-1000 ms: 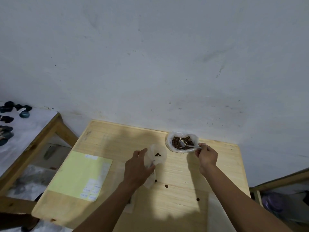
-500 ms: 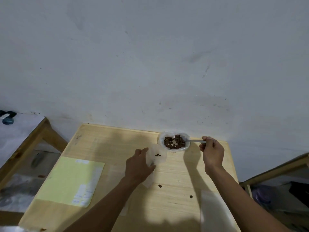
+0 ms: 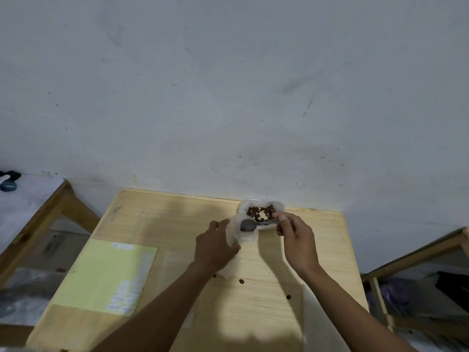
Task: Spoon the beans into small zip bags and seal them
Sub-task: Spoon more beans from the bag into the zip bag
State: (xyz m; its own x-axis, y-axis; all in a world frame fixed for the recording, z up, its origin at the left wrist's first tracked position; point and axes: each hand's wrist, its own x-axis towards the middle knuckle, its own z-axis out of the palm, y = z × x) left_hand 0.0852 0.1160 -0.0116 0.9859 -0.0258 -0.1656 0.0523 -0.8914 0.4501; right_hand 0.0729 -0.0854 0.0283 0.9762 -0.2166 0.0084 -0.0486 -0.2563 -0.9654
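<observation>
The wooden worktop [image 3: 157,222] stood with its far edge against a grey wall [image 3: 228,85]; a second wooden frame [image 3: 416,252] lay off its right edge and another surface [image 3: 28,199] off its left. A pale green sheet [image 3: 106,273] covered the near-left area, leaving bare wood between it and the hands. The open bag of beans [image 3: 261,213] sat at the far edge, just beside the wall. The left hand [image 3: 215,246] gripped a small zip bag [image 3: 238,237], fingers curled round it, its mouth raised toward the bean bag. The right hand [image 3: 294,237] pinched the handle of a spoon [image 3: 250,224], whose bowl lay at the mouth of the small bag, touching or just over it. Three loose beans [image 3: 241,281] lay scattered on the worktop near the forearms.
</observation>
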